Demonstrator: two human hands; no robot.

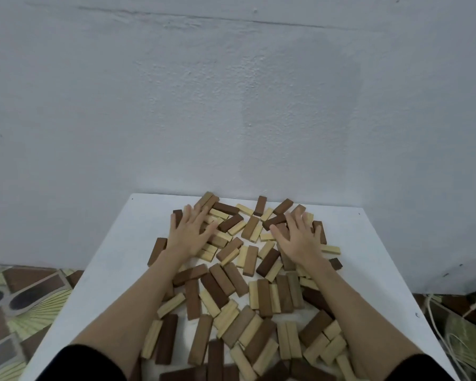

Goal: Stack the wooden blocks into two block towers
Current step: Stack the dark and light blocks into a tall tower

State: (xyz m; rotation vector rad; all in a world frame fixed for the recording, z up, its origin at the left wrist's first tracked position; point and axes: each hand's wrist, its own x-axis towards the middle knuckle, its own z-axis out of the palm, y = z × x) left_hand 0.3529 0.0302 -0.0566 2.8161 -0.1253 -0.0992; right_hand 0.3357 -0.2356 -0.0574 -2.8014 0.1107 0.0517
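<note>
**Both hands spread flat over the scattered blocks**

I see a pale wall (pixel 231 92) filling the upper view, and below it a white table (pixel 99 270) pushed against it. Patterned floor (pixel 17 303) shows on the left, with some cord (pixel 451 334) lying on the right. The wooden blocks (pixel 231 284), light and dark, lie loose in one jumbled heap across the middle of the table, none stacked into a tower.

My two forearms reach forward over the heap, black sleeves (pixel 94 364) at the near edge. The left hand (pixel 188 235) lies palm down on the far left blocks, fingers straight and fanned wide, gripping nothing. The right hand (pixel 300 237) lies palm down on the far right blocks, fingers likewise splayed, holding nothing.
</note>
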